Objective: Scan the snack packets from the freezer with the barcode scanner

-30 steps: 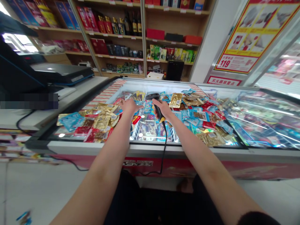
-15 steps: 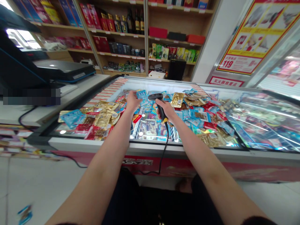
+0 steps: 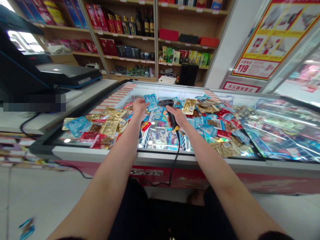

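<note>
— What's your left hand point(image 3: 140, 108) on?
— It pinches a blue foil snack packet point(image 3: 151, 102) at twelve o'clock.
— Your right hand point(image 3: 175, 117)?
— Clamped round a black corded barcode scanner point(image 3: 169, 115) just beside it, over the white-rimmed chest freezer point(image 3: 160, 155).

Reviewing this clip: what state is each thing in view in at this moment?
Left hand: closed on the blue packet.
Blue packet: held upright above the pile.
Right hand: gripping the barcode scanner.
Barcode scanner: held, cord attached.
Scanner cord: hanging over the freezer's front.
Chest freezer: left part open, glass lid closed over right.
</note>
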Available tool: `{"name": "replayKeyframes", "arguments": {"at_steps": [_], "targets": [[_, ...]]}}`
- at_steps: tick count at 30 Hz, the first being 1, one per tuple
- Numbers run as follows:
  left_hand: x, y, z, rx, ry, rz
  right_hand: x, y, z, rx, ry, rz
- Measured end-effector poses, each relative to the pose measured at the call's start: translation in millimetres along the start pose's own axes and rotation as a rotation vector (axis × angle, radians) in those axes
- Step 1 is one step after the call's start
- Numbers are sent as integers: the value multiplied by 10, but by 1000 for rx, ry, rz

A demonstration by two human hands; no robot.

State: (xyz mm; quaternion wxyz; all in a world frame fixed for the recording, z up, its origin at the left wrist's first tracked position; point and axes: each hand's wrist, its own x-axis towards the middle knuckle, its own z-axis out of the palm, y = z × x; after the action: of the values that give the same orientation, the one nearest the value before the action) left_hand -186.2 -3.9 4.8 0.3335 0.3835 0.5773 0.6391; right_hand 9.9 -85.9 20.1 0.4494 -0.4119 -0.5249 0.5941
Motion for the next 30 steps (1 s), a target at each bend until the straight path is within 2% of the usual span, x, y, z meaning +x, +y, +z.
{"name": "replayKeyframes", "arguments": {"at_steps": [18, 30], "targets": [[152, -145, -4, -23, -6, 37, -35, -31, 10, 10, 5, 32], [109, -106, 0, -62, 13, 28, -24, -10, -25, 15, -14, 28]]}}
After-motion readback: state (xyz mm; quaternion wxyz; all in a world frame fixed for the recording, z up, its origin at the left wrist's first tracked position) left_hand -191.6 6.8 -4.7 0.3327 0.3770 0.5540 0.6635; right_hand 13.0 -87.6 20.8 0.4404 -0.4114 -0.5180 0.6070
